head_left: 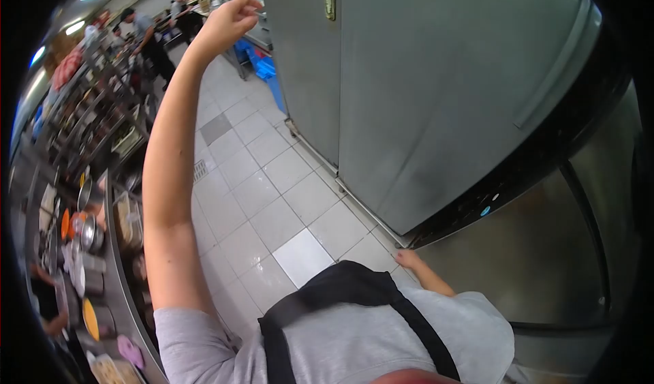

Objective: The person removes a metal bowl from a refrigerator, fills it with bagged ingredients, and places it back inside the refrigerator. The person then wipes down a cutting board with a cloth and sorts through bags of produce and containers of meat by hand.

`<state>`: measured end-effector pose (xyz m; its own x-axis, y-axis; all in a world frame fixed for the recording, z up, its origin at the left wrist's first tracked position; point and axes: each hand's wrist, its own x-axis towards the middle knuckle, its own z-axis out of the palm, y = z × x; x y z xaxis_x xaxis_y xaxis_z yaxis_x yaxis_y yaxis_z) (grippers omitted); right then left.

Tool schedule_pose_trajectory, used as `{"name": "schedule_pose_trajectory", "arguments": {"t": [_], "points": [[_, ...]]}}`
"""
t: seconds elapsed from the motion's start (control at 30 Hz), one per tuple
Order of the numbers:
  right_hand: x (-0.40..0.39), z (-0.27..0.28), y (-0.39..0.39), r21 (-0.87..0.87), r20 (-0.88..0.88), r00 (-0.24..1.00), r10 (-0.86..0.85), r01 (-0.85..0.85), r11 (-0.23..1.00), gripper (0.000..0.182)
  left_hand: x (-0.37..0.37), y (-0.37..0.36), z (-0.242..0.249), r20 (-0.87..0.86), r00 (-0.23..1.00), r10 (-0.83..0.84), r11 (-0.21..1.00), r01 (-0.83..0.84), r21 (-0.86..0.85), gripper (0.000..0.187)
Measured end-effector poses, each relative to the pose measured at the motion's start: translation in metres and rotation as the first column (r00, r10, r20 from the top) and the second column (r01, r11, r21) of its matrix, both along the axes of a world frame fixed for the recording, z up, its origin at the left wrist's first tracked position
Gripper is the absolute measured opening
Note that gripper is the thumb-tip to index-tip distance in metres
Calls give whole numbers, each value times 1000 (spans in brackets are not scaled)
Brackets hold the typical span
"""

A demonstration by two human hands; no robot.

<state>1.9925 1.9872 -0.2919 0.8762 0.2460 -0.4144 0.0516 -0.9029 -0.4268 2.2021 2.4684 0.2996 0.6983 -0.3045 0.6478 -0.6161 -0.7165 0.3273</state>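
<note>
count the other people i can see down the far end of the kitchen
About 3: one in grey bending at the shelving, one in dark clothes behind, one in red at far left. More may be hidden behind the racks.

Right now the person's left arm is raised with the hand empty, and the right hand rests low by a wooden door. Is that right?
Not quite. The head view shows the right hand low by a stainless steel refrigerator door, not a wooden one. The left hand is raised and empty.

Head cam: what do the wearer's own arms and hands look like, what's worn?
Both arms are bare from short grey T-shirt sleeves down. The left hand and right hand show no gloves; no watch or rings can be made out. Black apron straps cross the grey shirt at the chest.
</note>
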Motion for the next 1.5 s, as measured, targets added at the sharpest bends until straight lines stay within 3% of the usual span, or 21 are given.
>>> {"name": "schedule_pose_trajectory", "arguments": {"t": [0.03,0.1,0.17,0.2,0.23,0.3,0.4,0.47,0.5,0.53,0.57,0.6,0.63,0.67,0.7,0.83,1.03,1.13,1.17,1.37,1.5], "points": [[-28,-2,-17,58,58,991,-117,113,992,26,32,-7,-1,42,998,-55,997,57,-44,25],[-60,-68,-68,-182,-433,814,-386,341,922,20,79,-30,3,116,981,-158,975,174,-141,24],[-122,-91,-132,-13,-23,999,24,-24,1000,17,118,-51,11,139,968,-207,932,238,-274,30],[-142,-99,-150,-63,276,935,223,-214,975,15,116,-60,24,-109,989,-104,975,80,-205,66],[-137,-95,-146,-70,271,940,207,-195,978,15,130,-72,23,-112,986,-125,972,99,-213,66],[-101,-85,-132,-18,-61,955,-289,288,957,18,156,-90,27,27,994,-102,911,105,-399,64],[-38,-70,-68,-199,-517,374,-770,822,533,22,223,-101,40,45,997,-60,876,74,-477,65],[32,-25,-21,-54,-390,426,-817,875,482,23,253,-107,49,-22,994,-103,785,68,-616,58],[68,-42,-13,-72,-47,732,-680,676,733,17,265,-106,56,-24,993,-118,787,79,-612,58],[105,-65,-11,3,-156,801,-578,586,811,18,276,-103,57,-84,983,-165,774,76,-629,52],[132,-49,-1,-191,225,973,40,4,982,18,286,-101,53,-148,966,-211,762,68,-644,47],[163,-42,27,5,286,902,-322,335,942,16,284,-105,50,-85,983,-164,795,81,-602,43],[191,26,65,191,-61,809,-584,584,789,16,293,-105,50,-97,980,-173,798,82,-598,43],[213,22,84,185,194,843,-502,471,863,13,302,-107,53,-62,979,-195,730,103,-676,46],[235,32,101,334,4,820,-572,538,774,12,308,-107,56,-22,976,-215,651,126,-748,49],[256,101,179,416,9,847,-532,481,772,12,302,-107,44,-23,913,-407,643,269,-717,55],[207,130,231,535,-268,783,-562,606,589,12,246,-74,42,-47,949,-311,675,186,-714,48],[187,119,254,386,-400,695,-598,719,578,10,231,-9,31,-57,975,-215,714,117,-691,42],[188,114,260,304,-435,668,-604,741,599,9,285,23,17,102,920,-377,596,326,-734,29],[250,146,308,535,-376,772,-513,633,560,6,236,177,21,185,944,-273,245,254,-936,19],[302,196,331,541,-322,820,-472,569,619,9,265,286,17,180,955,-234,281,244,-928,25]]}}
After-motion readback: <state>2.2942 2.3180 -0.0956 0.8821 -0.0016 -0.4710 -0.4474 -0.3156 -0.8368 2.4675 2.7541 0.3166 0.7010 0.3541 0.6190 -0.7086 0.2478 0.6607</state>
